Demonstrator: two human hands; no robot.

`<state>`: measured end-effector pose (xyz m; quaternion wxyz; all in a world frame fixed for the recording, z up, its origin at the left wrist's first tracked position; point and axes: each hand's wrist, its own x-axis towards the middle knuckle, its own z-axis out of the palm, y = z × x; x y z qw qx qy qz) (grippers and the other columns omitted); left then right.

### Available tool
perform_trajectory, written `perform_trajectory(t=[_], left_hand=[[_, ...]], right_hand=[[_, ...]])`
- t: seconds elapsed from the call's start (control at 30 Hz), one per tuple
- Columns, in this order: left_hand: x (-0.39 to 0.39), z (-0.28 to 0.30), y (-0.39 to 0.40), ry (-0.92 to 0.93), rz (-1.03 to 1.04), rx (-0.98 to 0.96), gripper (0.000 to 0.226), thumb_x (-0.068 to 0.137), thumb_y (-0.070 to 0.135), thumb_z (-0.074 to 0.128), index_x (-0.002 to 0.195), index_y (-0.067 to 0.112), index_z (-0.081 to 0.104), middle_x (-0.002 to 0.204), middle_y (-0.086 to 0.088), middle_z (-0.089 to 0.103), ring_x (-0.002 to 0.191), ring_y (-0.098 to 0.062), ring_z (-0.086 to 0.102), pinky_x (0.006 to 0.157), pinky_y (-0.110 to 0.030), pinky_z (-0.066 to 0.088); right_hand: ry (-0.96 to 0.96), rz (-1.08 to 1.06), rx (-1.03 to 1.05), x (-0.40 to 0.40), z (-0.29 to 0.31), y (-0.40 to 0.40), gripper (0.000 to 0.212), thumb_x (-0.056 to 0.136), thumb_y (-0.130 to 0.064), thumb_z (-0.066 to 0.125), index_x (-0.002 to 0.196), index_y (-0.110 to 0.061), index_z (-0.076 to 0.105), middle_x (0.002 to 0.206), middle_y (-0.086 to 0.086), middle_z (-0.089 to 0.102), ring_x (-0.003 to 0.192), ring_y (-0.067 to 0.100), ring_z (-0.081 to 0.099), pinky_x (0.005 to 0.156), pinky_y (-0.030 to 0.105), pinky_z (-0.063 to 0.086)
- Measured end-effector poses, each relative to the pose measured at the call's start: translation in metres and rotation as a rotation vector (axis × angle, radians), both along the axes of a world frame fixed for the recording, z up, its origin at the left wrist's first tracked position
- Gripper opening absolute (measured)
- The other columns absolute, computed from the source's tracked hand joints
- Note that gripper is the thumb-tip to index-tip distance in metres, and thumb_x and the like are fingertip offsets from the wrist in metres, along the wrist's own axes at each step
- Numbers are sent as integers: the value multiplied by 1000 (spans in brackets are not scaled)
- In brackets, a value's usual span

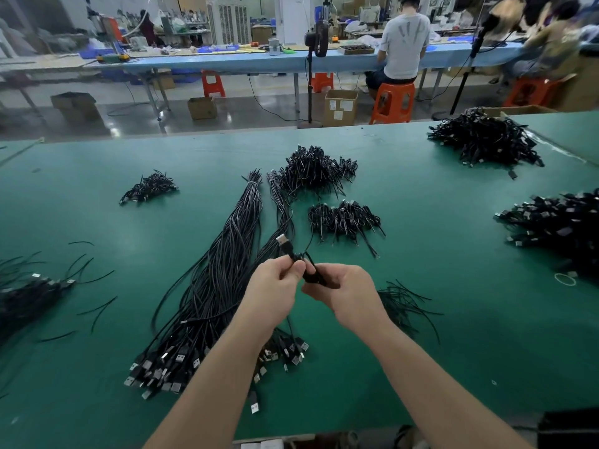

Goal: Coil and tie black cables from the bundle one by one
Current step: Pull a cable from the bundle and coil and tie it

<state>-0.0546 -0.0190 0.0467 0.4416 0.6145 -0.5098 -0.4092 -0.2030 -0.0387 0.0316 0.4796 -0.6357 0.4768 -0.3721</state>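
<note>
Both hands (304, 286) around one coiled cable (309, 270)

A long bundle of cables (223, 286) is laid down the middle of the table (453, 319). Behind and to its right, two heaps of coiled cables (316, 170) (343, 220) are set, one before the other. Further heaps are placed far left (149, 187) and far right (486, 140).

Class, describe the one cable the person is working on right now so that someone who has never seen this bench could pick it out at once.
Start at the green table and find the long bundle of loose black cables running down its middle. Just right of it, both hands meet above the table: the left hand and right hand pinch a small coiled cable. Unlike every other cable, it is held off the table, its USB plug pointing up.
</note>
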Motion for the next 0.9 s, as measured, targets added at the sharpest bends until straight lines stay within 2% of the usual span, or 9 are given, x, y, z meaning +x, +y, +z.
perform_trajectory(t=[0.07, 0.17, 0.27, 0.33, 0.43, 0.53, 0.67, 0.77, 0.9], left_hand=[[1, 0, -1, -141, 32, -22, 31, 103, 21, 54, 77, 21, 71, 59, 5, 64, 51, -5, 45, 52, -20, 36], [-2, -2, -1, -269, 79, -31, 32, 102, 23, 57, 73, 14, 68, 43, 14, 52, 36, -2, 41, 39, -14, 28], [-6, -4, 2, -272, 164, -83, 32, 98, 28, 63, 70, 13, 68, 47, 20, 58, 37, 2, 44, 40, -12, 30], [-8, -7, 3, -285, 235, -148, 33, 94, 33, 68, 66, 15, 68, 53, 13, 63, 40, 0, 46, 43, -13, 32], [-10, -11, 4, -286, 295, -227, 29, 89, 35, 73, 66, 20, 67, 55, 8, 66, 44, -1, 52, 48, -13, 37], [0, -15, 1, -175, 324, -247, 26, 82, 43, 79, 75, 23, 65, 59, 5, 66, 49, -3, 58, 52, -14, 42], [15, -21, -9, -251, 122, -120, 33, 78, 55, 78, 99, 34, 62, 65, 5, 61, 53, -1, 51, 53, -13, 41], [19, -26, -16, -351, -3, -100, 21, 80, 47, 77, 85, 27, 73, 61, 1, 62, 49, -2, 46, 49, -14, 36], [24, -29, -22, -376, -84, -44, 21, 85, 36, 74, 72, 21, 71, 66, -5, 68, 51, -7, 50, 52, -25, 41]], right_hand=[[57, -30, -21, 3, -5, 2, 12, 87, -20, 76, 98, -24, 79, 79, 11, 73, 68, 16, 61, 70, 41, 55], [40, -56, -14, 12, -11, 5, 10, 90, -15, 71, 90, -19, 81, 74, 11, 73, 63, 14, 64, 74, 46, 60], [-14, -97, 16, 18, -15, 6, 18, 90, -8, 66, 82, -17, 80, 71, 8, 73, 66, 15, 67, 74, 47, 61], [-49, -110, 40, 22, -15, 4, 20, 91, -9, 66, 78, -17, 79, 70, 7, 73, 66, 16, 68, 74, 48, 61], [-102, -106, 87, 26, -16, 1, 21, 91, -9, 67, 76, -18, 79, 71, 4, 75, 70, 21, 73, 74, 39, 63], [-159, -122, 144, 25, -18, -1, 22, 90, -6, 69, 76, -21, 77, 71, 6, 75, 68, 18, 71, 73, 34, 63], [-57, -126, 126, 21, -27, -1, 15, 90, -11, 70, 80, -18, 77, 70, 6, 75, 68, 27, 72, 73, 40, 62], [26, -99, 82, 21, -32, 1, 17, 90, -17, 70, 75, -12, 76, 68, 12, 72, 68, 37, 70, 72, 52, 59], [74, 44, 117, 18, -35, 1, 24, 94, -15, 59, 71, -16, 68, 62, 7, 64, 58, 23, 56, 68, 50, 55]])
